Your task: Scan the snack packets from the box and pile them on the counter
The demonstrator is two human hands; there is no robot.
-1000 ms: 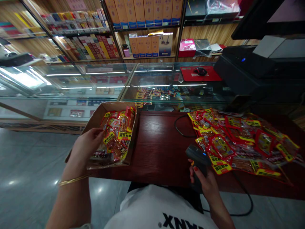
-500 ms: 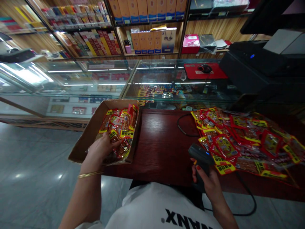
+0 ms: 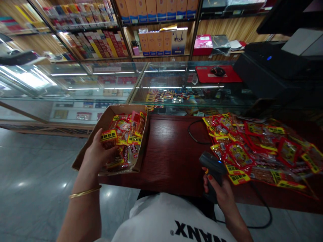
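Over the near left side of an open cardboard box (image 3: pixel 84 153), my left hand (image 3: pixel 95 156) is closed on a snack packet (image 3: pixel 109 136) with a yellow label, its thumb and fingers around the packet's near edge. More red and yellow snack packets (image 3: pixel 136 126) lie loosely in the box. My right hand (image 3: pixel 222 191) is wrapped round the handle of a dark barcode scanner (image 3: pixel 212 164), which shows a small blue light. Right of the scanner, a heap of similar snack packets (image 3: pixel 262 144) covers the counter.
The dark red wooden counter (image 3: pixel 171 148) lies between box and heap. A glass display case (image 3: pixel 166 75) runs behind it, with a red mouse mat (image 3: pixel 202 75) and a mouse (image 3: pixel 217 71) on top. A black machine (image 3: pixel 272 74) stands at right. The scanner's cable (image 3: pixel 268 210) hangs over the front edge.
My left hand has moved left and slightly up in the box, lifting a yellow-labelled snack packet from among the others. My right hand and the scanner have stayed in place.
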